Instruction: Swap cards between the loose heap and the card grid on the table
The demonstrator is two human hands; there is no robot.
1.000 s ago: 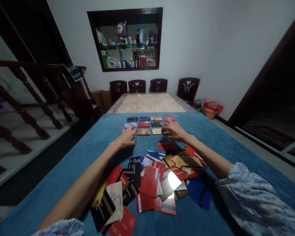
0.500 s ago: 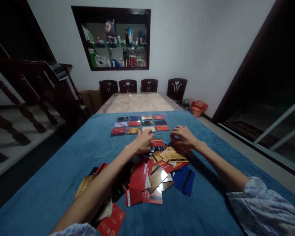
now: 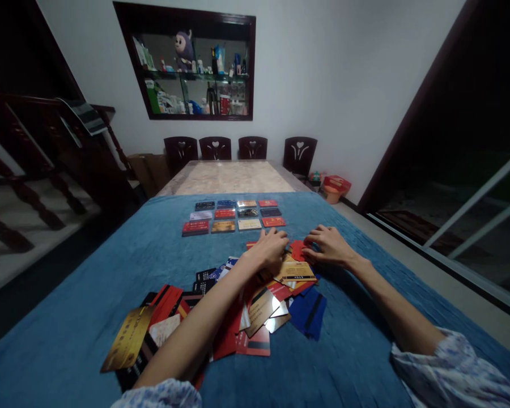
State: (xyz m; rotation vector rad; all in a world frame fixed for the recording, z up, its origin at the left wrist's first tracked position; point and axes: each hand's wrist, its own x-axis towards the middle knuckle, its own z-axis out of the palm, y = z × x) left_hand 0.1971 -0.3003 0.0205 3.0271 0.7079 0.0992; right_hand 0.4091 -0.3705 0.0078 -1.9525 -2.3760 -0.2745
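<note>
A loose pile of plastic cards (image 3: 255, 309), red, black, gold and blue, lies on the blue cloth (image 3: 89, 283) in front of me. Further off, cards lie in a neat grid (image 3: 233, 216) of three rows. My left hand (image 3: 272, 250) rests on the far end of the pile with its fingers curled down over the cards; what it grips is hidden. My right hand (image 3: 329, 246) is just to the right, fingers bent, with the fingertips on the edge of a red card (image 3: 298, 250) that lies between the two hands. A gold card (image 3: 295, 272) lies just below them.
Beyond the cloth the bare stone tabletop (image 3: 233, 177) runs to several dark chairs (image 3: 215, 147) at the wall. A glazed wall cabinet (image 3: 187, 71) hangs above. A stair railing (image 3: 34, 153) stands at the left, a red basin (image 3: 336, 186) on the floor at the right.
Both hands have drawn back from the card grid to the far end of the loose pile. The grid has gained cards in its near row. My view has shifted right.
</note>
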